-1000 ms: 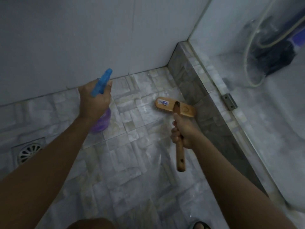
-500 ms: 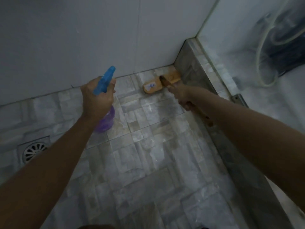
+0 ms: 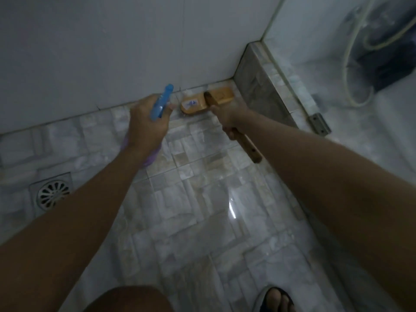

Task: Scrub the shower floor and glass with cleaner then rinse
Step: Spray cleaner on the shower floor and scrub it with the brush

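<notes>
**Brush pushed into the far corner of the shower floor**

Pale mosaic tiles cover the shower floor (image 3: 202, 221), wet and glossy where a streak of light reflects near the middle, with a plain grey wall behind and a raised tiled curb (image 3: 267, 86) along the right. A round metal drain (image 3: 53, 194) sits at the left edge.

Compared with a second ago, the wooden scrub brush (image 3: 208, 100) has travelled from mid-floor beside the curb up to the junction of wall and floor, and now lies tucked into the corner, its head flat on the tiles. That suggests the scrubbing stage is under way and reaching the floor's far edge; rinsing appears not yet begun.

The right hand (image 3: 227, 119) has its grip wrapped tight around the brush handle, whose free end sticks out behind the fist. The left hand (image 3: 147, 127) has its grip closed around the spray bottle (image 3: 162, 104), blue nozzle pointing toward the wall, purple body showing below the wrist, just beside the brush head.

The brush looks light brown, with a small label on its back; its bristles are hidden underneath. The glass panel (image 3: 337, 52) at right looks hazy.
</notes>
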The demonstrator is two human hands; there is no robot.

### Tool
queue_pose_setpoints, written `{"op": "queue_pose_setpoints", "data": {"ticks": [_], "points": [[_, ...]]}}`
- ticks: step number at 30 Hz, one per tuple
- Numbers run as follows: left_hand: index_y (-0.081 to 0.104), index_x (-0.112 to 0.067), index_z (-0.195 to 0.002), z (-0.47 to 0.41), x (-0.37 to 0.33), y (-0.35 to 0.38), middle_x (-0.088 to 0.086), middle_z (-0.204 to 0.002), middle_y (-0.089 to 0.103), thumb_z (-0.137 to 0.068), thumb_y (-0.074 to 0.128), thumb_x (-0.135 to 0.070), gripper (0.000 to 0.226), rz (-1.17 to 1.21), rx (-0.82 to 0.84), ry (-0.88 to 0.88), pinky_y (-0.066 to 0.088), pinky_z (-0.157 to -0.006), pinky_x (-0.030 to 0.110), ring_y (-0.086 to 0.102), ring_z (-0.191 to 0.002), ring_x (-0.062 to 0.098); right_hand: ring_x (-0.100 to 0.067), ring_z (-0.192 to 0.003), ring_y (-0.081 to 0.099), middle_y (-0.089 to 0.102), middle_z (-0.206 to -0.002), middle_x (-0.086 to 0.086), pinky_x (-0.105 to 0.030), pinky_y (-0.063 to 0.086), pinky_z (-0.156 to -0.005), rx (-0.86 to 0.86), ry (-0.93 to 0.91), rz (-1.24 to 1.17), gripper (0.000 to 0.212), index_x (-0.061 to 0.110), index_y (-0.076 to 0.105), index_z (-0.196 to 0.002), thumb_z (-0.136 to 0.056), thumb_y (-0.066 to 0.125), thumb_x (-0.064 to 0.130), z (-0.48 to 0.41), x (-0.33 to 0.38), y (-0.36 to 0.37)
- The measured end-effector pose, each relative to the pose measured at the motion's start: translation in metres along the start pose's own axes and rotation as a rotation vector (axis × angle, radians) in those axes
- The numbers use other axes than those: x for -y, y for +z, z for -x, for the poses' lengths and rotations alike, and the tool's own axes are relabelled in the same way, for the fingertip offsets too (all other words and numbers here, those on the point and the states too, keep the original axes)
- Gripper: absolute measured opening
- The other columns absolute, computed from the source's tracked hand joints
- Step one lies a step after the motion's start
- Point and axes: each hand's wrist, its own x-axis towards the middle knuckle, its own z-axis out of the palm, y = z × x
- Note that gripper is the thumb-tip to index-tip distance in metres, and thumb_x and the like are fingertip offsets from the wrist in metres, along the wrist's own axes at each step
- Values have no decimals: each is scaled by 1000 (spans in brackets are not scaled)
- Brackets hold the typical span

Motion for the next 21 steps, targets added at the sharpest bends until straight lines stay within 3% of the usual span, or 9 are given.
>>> {"op": "queue_pose_setpoints", "data": {"ticks": [2, 4, 6, 8, 11, 13, 16, 19, 21], "points": [[64, -5, -85, 9, -10, 3, 11, -73, 61, -89, 71, -39, 35, -60, 83, 29, 45, -61, 37, 55, -64, 27, -24, -50, 49, 52, -73, -13, -29, 45, -41, 48, 22, 14, 42, 8, 54, -117, -107, 32, 42, 33, -35, 13], [62, -8, -78, 22, -19, 1, 5, -68, 57, -83, 74, -51, 46, -118, 177, 72, 39, -59, 30, 50, -60, 20, -23, -46, 47, 52, -67, -15, -29, 44, -45, 56, 85, -3, 56, 5, 53, -91, -103, 34, 56, 70, -75, 25], [57, -8, -70, 42, -29, -2, 5, -63, 57, -79, 76, -58, 54, -128, 300, 82, 42, -56, 35, 53, -56, 22, -23, -46, 46, 52, -67, -14, -27, 43, -45, 62, 156, -24, 57, 10, 49, -83, -100, 35, 62, 106, -110, 33], [56, -10, -65, 67, -39, -5, 3, -58, 57, -76, 79, -59, 56, -99, 400, 60, 46, -54, 40, 56, -53, 20, -23, -48, 47, 53, -71, -14, -26, 44, -45, 70, 212, -57, 55, 12, 47, -84, -99, 35, 63, 136, -139, 37], [58, -11, -59, 105, -49, -9, -3, -53, 56, -74, 76, -64, 58, -41, 500, 18, 47, -51, 35, 51, -48, 9, -20, -48, 43, 50, -71, -11, -24, 41, -45, 57, 291, -149, 54, 10, 49, -91, -100, 35, 62, 172, -173, 43], [56, -13, -57, 126, -56, -11, -5, -51, 55, -76, 72, -63, 56, -50, 541, 20, 45, -50, 32, 52, -46, 9, -17, -47, 39, 46, -68, -9, -23, 36, -45, 58, 323, -214, 52, 10, 50, -96, -100, 37, 60, 189, -189, 48], [58, -19, -60, 148, -62, -11, -5, -55, 58, -77, 82, -51, 43, -43, 577, -16, 46, -53, 29, 56, -50, 13, -17, -47, 37, 44, -67, -9, -24, 34, -46, 67, 343, -278, 50, 9, 51, -100, -101, 39, 58, 207, -212, 56], [67, -10, -69, 160, -63, -10, -3, -58, 59, -76, 78, -61, 52, -12, 642, -18, 49, -56, 31, 57, -53, 14, -20, -54, 45, 52, -79, -11, -26, 41, -46, 67, 287, -226, 45, 12, 47, -113, -102, 39, 55, 219, -236, 64], [63, -4, -62, 165, -64, -11, 0, -52, 54, -78, 79, -56, 57, 6, 644, 3, 49, -53, 35, 53, -48, 17, -22, -65, 55, 57, -90, -10, -31, 48, -48, -9, 191, -82, 37, 15, 47, -112, -103, 39, 50, 224, -251, 68]]}}
